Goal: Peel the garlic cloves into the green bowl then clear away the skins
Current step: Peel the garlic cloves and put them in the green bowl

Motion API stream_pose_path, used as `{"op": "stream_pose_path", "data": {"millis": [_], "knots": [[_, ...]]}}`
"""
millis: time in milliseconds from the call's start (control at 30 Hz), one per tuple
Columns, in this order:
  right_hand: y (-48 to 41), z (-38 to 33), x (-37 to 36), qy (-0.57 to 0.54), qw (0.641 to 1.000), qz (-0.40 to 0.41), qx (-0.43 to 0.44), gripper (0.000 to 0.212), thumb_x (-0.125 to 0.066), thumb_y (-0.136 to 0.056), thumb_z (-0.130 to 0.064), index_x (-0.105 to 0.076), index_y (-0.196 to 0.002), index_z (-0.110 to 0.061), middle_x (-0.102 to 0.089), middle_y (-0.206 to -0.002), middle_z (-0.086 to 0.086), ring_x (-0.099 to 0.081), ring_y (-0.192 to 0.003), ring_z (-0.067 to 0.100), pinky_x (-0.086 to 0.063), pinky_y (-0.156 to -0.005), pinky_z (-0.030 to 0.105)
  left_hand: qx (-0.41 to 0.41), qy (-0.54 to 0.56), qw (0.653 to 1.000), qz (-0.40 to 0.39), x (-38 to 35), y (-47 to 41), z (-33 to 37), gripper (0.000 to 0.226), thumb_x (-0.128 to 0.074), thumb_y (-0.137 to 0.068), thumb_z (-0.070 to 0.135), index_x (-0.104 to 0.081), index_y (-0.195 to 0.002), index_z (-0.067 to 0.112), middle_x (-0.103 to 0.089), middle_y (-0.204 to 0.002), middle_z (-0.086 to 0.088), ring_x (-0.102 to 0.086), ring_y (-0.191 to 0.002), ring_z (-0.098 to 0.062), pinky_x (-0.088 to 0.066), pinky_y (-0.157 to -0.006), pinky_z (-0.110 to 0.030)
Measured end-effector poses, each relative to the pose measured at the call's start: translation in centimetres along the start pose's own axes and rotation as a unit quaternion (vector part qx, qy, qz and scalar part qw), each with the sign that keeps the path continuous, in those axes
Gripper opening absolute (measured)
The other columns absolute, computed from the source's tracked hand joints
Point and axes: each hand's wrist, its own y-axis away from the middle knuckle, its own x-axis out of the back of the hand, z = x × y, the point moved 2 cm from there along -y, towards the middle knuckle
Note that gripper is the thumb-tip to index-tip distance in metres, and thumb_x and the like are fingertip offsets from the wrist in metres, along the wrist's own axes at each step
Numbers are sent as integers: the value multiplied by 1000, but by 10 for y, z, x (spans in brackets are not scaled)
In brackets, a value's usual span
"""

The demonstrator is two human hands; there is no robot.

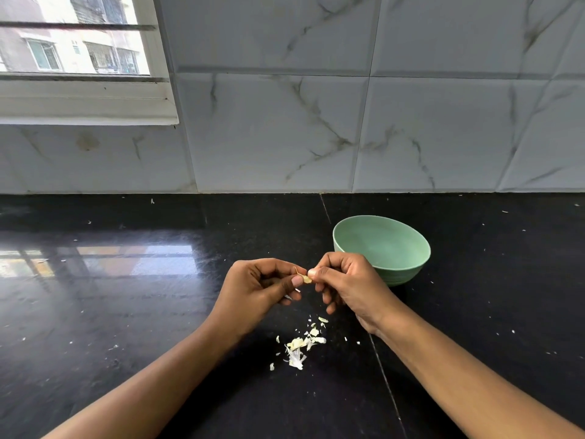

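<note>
A small pale garlic clove (305, 278) is held above the black counter, pinched from both sides. My left hand (259, 291) pinches it with thumb and curled fingers. My right hand (346, 285) pinches its other end with thumb and forefinger. The green bowl (384, 245) stands just behind my right hand; the part of its inside that shows looks bare, and my right hand hides its near left rim. A little heap of white garlic skins (300, 345) lies on the counter below my hands.
The black polished counter (126, 312) runs to a marble-tiled wall (316, 122) at the back. Small skin flecks are scattered over the counter. A window (72, 42) is at the upper left.
</note>
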Motion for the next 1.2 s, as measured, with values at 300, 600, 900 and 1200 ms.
{"op": "stream_pose_path", "data": {"millis": [300, 600, 900, 1200], "knots": [[0, 6, -3, -43, 997, -17, -65, 22, -57, -90, -7, -54, -69, -9, -48, -54, -1, -42, -41, 5, -35, -35, 18, -9, -16, 1000, -1, 0, 1, 2, 13, -70, -73, 17, -74, -86, 17, -74, -75, -5, -70, -64, -15, -53, -57, -20], [-1, -1, 9, 112, 992, -9, 55, 8, -69, -82, -2, -65, -88, -5, -64, -73, 5, -65, -59, 13, -54, -48, 25, 81, 74, 993, 34, 2, -4, -1, 14, -72, -72, 12, -73, -84, 5, -71, -68, -11, -67, -58, -15, -51, -51, -19], [2, -2, 5, 171, 965, 47, 193, 8, -79, -75, -12, -72, -78, -16, -69, -68, 0, -68, -59, 16, -56, -57, 41, 147, 165, 974, 38, 0, -3, -1, 22, -69, -68, 15, -69, -86, 2, -72, -72, -11, -67, -57, -12, -51, -48, -17], [5, -6, 4, 257, 918, 80, 291, 13, -78, -75, -19, -67, -71, -14, -61, -65, -8, -57, -59, 10, -47, -54, 23, 118, 171, 977, 45, 0, -1, 1, 20, -69, -68, 14, -69, -83, 2, -72, -71, -11, -68, -58, -12, -51, -49, -17]]}}
